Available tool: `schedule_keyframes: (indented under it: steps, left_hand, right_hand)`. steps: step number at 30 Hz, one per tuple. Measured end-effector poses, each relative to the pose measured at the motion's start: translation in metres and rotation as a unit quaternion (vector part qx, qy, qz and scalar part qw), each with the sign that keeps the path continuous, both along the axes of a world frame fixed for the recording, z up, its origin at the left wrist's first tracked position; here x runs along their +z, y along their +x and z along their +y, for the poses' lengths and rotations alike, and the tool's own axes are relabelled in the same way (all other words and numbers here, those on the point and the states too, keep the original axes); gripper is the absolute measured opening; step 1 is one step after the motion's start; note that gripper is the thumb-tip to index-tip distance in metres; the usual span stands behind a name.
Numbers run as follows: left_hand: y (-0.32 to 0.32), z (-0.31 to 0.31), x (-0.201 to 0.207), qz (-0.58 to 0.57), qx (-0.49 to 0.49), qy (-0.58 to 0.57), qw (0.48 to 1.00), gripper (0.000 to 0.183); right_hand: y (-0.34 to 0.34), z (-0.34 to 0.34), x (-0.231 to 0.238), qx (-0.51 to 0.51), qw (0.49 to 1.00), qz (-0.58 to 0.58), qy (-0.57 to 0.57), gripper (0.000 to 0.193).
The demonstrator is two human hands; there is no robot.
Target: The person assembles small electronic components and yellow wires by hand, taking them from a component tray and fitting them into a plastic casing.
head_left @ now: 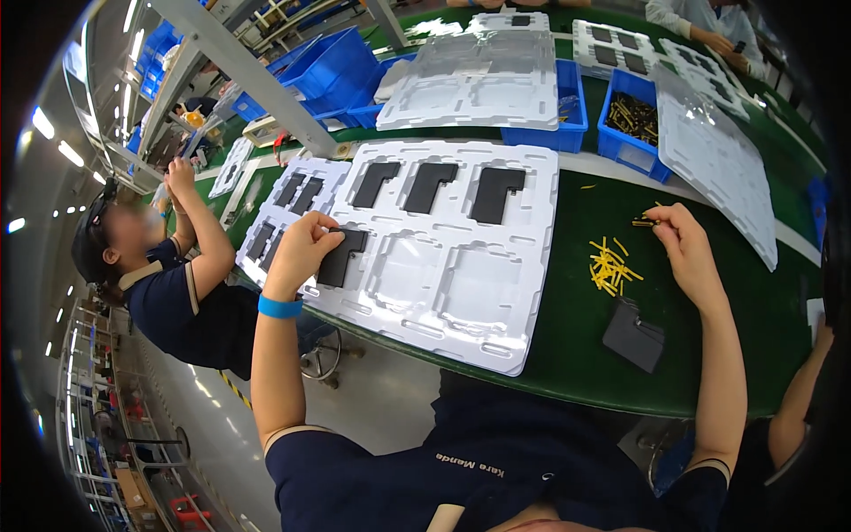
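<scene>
left hand [306, 248] grips a dark l-shaped plate [341, 257] by its upper edge, fingers curled over it, the plate lying in a lower-left pocket of the white moulded tray [461, 328]; three more dark plates [428, 186] sit in the tray's upper row; right hand [683, 244] pinches a small bunch of yellow pins [644, 222] between thumb and fingertips, above the green surface [567, 355]; loose yellow pins [610, 264] lie scattered just beside it; a dark grey flat piece [633, 337] rests nearer the surface's edge; blue bins [631, 120] stand beyond.
</scene>
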State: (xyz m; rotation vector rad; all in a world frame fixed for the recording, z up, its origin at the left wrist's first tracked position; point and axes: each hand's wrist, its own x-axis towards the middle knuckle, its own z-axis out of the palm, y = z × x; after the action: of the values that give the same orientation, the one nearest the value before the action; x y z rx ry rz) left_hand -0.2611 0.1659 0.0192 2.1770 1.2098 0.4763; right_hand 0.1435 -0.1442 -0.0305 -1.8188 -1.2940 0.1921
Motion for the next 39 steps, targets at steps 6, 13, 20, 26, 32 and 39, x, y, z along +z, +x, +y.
schedule_keyframes:
  steps: [6, 13, 20, 26, 32, 39]
  left_hand:
    - [0.012, 0.006, -0.005, 0.017, -0.011, 0.026, 0.999, 0.026]
    - [0.014, 0.008, -0.009, 0.029, -0.057, 0.172, 0.983, 0.037]
    - [0.129, -0.074, 0.041, -0.116, -0.273, 0.169, 0.94, 0.019]
    - [0.233, -0.151, 0.025, -0.019, -0.47, 0.119, 0.875, 0.021]
    - [0.266, -0.166, -0.011, -0.05, -0.422, 0.133, 0.895, 0.016]
    - [0.268, -0.164, -0.012, -0.078, -0.386, 0.068, 0.917, 0.012]
  right_hand:
    - [-0.001, -0.004, 0.003, 0.026, 0.999, -0.014, 0.018, 0.009]
    - [-0.001, -0.001, 0.0, 0.05, 0.996, 0.068, 0.014, 0.007]
    - [-0.004, 0.0, -0.008, 0.105, 0.967, 0.229, 0.025, 0.008]
    - [-0.011, -0.001, -0.005, 0.101, 0.931, 0.341, 0.078, 0.01]
    - [-0.01, -0.005, 0.0, 0.063, 0.951, 0.293, 0.074, 0.01]
    - [-0.012, -0.005, 0.005, 0.037, 0.969, 0.242, 0.043, 0.012]
